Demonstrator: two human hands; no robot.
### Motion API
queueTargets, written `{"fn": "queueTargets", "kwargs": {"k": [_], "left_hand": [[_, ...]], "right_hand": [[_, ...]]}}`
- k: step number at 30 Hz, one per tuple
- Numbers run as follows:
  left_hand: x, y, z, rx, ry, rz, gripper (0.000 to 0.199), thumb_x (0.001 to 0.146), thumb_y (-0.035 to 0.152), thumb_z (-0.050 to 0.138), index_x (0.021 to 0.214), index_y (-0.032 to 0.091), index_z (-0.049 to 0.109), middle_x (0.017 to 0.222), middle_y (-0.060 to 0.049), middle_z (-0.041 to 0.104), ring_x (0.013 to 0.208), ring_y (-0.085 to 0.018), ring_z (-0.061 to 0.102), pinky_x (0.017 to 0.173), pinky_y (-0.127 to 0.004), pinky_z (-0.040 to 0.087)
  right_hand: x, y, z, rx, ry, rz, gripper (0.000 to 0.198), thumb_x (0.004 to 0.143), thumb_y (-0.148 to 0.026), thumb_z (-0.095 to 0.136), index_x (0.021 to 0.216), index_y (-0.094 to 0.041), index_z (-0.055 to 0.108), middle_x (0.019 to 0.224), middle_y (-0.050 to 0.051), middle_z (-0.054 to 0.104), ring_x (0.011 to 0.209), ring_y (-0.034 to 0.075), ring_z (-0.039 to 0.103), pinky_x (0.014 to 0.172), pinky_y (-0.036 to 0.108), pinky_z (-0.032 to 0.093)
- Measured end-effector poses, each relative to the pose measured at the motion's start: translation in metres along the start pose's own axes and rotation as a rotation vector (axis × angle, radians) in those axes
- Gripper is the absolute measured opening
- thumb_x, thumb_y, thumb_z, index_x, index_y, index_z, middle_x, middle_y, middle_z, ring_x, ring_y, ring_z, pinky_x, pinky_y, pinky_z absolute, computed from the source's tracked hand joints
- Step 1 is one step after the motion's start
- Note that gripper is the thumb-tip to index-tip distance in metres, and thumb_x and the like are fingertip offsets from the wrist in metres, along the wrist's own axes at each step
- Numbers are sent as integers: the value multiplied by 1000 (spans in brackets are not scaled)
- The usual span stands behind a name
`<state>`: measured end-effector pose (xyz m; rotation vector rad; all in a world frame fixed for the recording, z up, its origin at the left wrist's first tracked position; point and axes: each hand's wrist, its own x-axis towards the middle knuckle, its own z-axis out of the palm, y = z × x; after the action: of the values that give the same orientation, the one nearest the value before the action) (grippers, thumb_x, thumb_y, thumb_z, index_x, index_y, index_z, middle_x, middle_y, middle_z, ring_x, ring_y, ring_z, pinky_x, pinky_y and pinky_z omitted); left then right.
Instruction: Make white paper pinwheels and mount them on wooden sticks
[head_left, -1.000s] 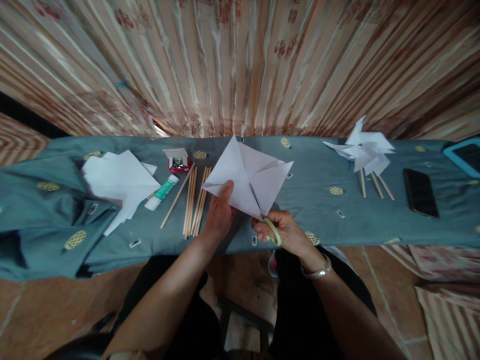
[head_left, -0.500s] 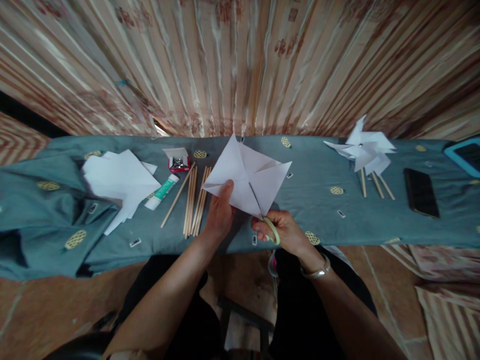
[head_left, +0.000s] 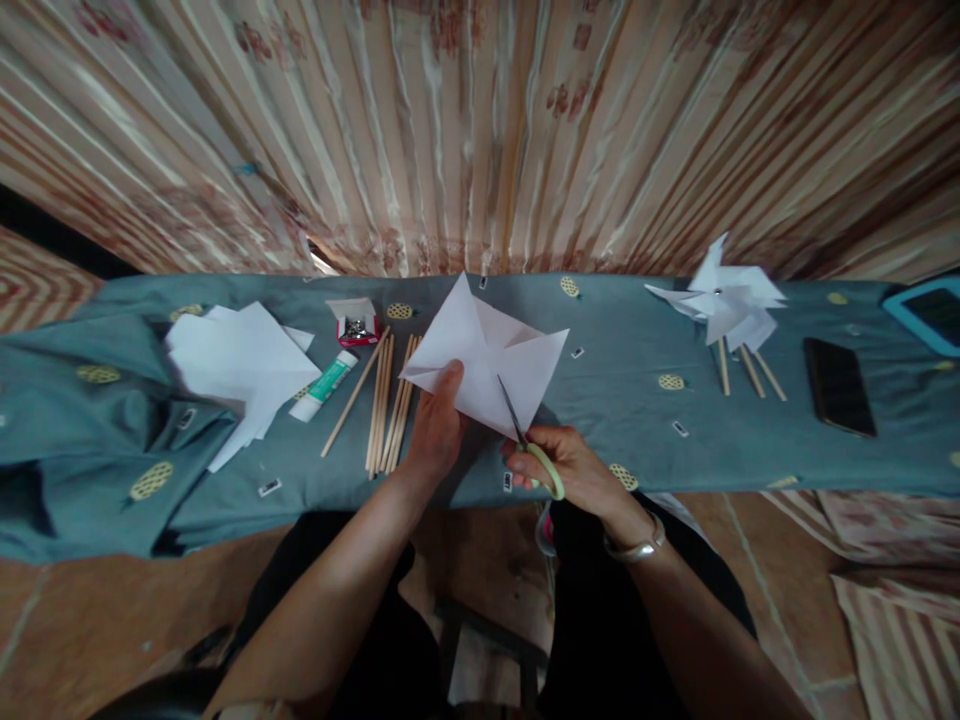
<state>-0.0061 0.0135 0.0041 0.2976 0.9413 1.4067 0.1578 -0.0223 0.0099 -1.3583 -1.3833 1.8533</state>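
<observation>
My left hand (head_left: 441, 420) pinches the lower left edge of a white square of paper (head_left: 480, 350), thumb on top and fingers hidden beneath. Cuts run inward from the paper's corners, and some flaps lift slightly. In my right hand (head_left: 562, 462) is a pair of scissors (head_left: 546, 470) with pale green handles. One dark blade lies over the paper's lower corner, pointing toward the middle. Left of the paper lie several wooden sticks (head_left: 381, 405), a small red and white box of metal pins (head_left: 357, 325) and a green and white glue stick (head_left: 324, 385).
White paper sheets (head_left: 232, 355) are piled at the left. Toward the right, finished paper pinwheels (head_left: 724, 300) on sticks lie beside a black phone (head_left: 840, 387) and a blue-edged device (head_left: 930, 312). A grey-green cloth (head_left: 630, 430) covers the table; a striped curtain (head_left: 480, 130) hangs behind.
The paper has shifted slightly left and its right side has dropped a little. The scissors' handles have moved slightly down and right, and more of the blade shows.
</observation>
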Motion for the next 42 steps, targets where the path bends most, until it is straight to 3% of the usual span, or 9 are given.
{"fn": "queueTargets", "kwargs": {"k": [6, 10, 12, 16, 19, 25, 35, 39, 42], "left_hand": [[6, 12, 0, -70, 34, 85, 37, 95, 16, 52, 130, 23, 59, 111, -2, 75, 113, -20, 68, 97, -30, 55], [10, 21, -3, -79, 22, 133, 35, 96, 15, 51, 128, 26, 61, 108, -1, 76, 108, -18, 70, 95, -29, 56], [10, 22, -3, -83, 32, 133, 33, 97, 14, 48, 125, 24, 62, 104, -1, 77, 104, -18, 71, 95, -30, 56], [6, 13, -2, -73, 50, 52, 27, 96, 13, 48, 117, 20, 64, 96, -2, 77, 100, -19, 72, 97, -32, 55], [2, 1, -1, -36, 47, -56, 19, 94, 15, 51, 107, 18, 65, 92, -3, 76, 101, -20, 71, 97, -34, 55], [0, -21, 3, 7, 61, -211, 6, 90, 18, 58, 93, 19, 63, 84, -2, 72, 92, -19, 71, 91, -31, 56], [-31, -23, 3, -3, -14, -458, 27, 100, 34, 44, 113, 17, 61, 108, -11, 75, 98, -22, 72, 102, -44, 51], [-56, -26, -15, 15, -218, -672, 34, 97, 43, 48, 96, 14, 66, 104, -17, 76, 98, -26, 74, 93, -41, 56], [-70, -30, -29, 229, -415, -741, 40, 89, 50, 60, 100, 13, 71, 97, -16, 77, 83, -26, 76, 76, -37, 60]], "right_hand": [[-11, 6, -19, -230, -75, -14, 46, 68, -58, 79, 83, -16, 67, 60, -6, 53, 54, 8, 44, 51, 21, 35], [-23, 5, -38, -495, 9, -23, 37, 74, -54, 74, 85, -18, 69, 59, -5, 54, 53, 11, 46, 49, 23, 33], [-27, 4, -45, -682, 148, 5, 36, 77, -52, 72, 94, -20, 71, 60, -3, 59, 53, 14, 52, 51, 25, 36], [-28, 2, -56, -1072, 664, 137, 54, 80, -50, 72, 119, -15, 63, 82, 8, 74, 74, 26, 71, 65, 32, 47], [-24, 1, -63, -1221, 834, 189, 57, 85, -51, 67, 125, -11, 56, 94, 16, 76, 88, 31, 74, 71, 35, 50], [-14, -1, -75, -1352, 842, 221, 45, 91, -40, 64, 123, -10, 56, 93, 16, 77, 89, 30, 74, 73, 33, 49], [-8, 6, -86, -1356, 929, 10, 23, 92, -30, 58, 101, -12, 70, 99, 18, 75, 90, 30, 69, 76, 37, 47], [-3, 5, -83, -1301, 936, -100, 27, 95, -27, 53, 108, -10, 69, 106, 19, 74, 97, 31, 66, 84, 38, 48], [2, 4, -78, -1265, 905, -216, 29, 97, -26, 48, 111, -10, 69, 111, 19, 73, 99, 30, 66, 89, 39, 49]]}}
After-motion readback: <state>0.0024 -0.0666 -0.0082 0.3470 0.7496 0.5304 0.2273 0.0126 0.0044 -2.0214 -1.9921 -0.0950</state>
